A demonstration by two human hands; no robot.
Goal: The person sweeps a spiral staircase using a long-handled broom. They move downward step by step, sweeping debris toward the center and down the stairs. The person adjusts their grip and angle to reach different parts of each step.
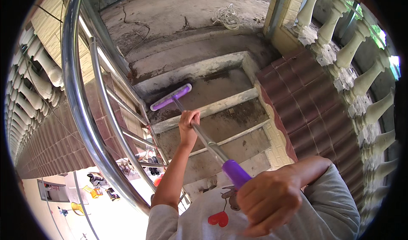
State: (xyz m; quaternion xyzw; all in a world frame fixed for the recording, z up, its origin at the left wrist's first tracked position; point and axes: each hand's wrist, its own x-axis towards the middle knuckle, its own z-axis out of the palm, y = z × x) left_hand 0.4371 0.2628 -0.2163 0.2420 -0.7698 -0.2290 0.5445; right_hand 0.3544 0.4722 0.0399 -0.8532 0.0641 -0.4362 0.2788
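Note:
A long-handled broom or floor squeegee with a purple and white head (171, 97) lies across the wet-looking step near the top of a concrete staircase. My left hand (190, 120) is closed around its metal pole, a short way below the head. The pole runs down towards my chest and ends in a purple grip (235, 173). My right hand (269, 200) is closed at the end of this grip, in front of my grey shirt. Dark dirt and damp patches show on the concrete step (220, 87) beside the head.
A polished steel handrail (78, 106) curves along the left. Brown roof tiles (306, 106) and pale balusters (350, 44) flank the right. A coiled pale cable or rope (228, 16) lies on the landing above. Far below at left are yellow chairs (77, 208) and shoes (154, 165).

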